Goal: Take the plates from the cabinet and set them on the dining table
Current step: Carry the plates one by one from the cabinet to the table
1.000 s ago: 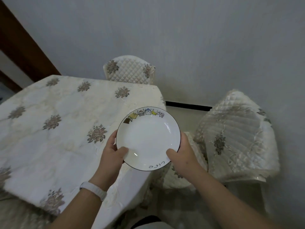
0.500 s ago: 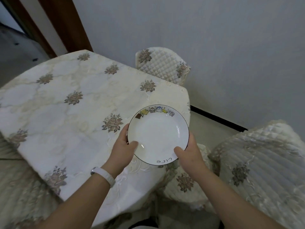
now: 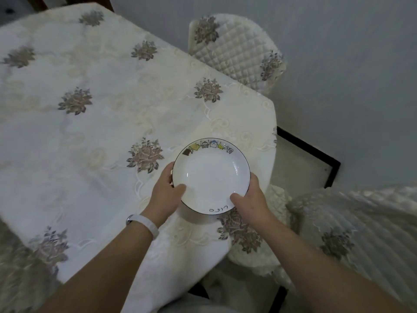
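A white plate with a thin dark rim, small cartoon figures along its far edge and the word "life" near me hangs just above the near right corner of the dining table. My left hand grips its left edge, thumb on the inside. At the plate's right edge my right hand holds on the same way. The table wears a cream cloth with embroidered flowers. No cabinet is in view.
A quilted, covered chair stands at the table's far right side against the grey wall. A second covered chair stands close on my right, its seat cushion by the table corner. A dark baseboard runs along the wall.
I have come closer to the table and look down more steeply. The plate, held in both hands, has moved from beside the table edge to above its corner.
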Demonstrator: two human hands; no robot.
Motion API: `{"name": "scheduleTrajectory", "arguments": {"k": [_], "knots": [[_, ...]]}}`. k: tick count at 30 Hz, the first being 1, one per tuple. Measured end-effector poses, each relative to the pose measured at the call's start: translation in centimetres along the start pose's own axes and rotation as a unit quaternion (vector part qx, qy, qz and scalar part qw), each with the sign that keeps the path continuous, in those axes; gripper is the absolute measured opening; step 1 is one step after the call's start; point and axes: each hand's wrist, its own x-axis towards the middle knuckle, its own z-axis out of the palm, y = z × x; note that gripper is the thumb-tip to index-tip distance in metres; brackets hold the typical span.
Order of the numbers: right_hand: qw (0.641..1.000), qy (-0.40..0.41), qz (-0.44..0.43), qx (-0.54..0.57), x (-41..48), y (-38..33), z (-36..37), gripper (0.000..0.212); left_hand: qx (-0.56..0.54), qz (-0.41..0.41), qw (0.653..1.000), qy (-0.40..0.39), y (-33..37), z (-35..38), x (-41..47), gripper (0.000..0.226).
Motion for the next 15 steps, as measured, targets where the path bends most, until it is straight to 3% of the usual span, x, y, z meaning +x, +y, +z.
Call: {"name": "scheduleTrajectory", "arguments": {"k": [15], "knots": [[0.998,-0.019,0.031,-0.049,5.4,2.3,3.3,0.065,0.090,0.001,0.996,-0.015,-3.9,-0.7,5.4,0.059]]}}
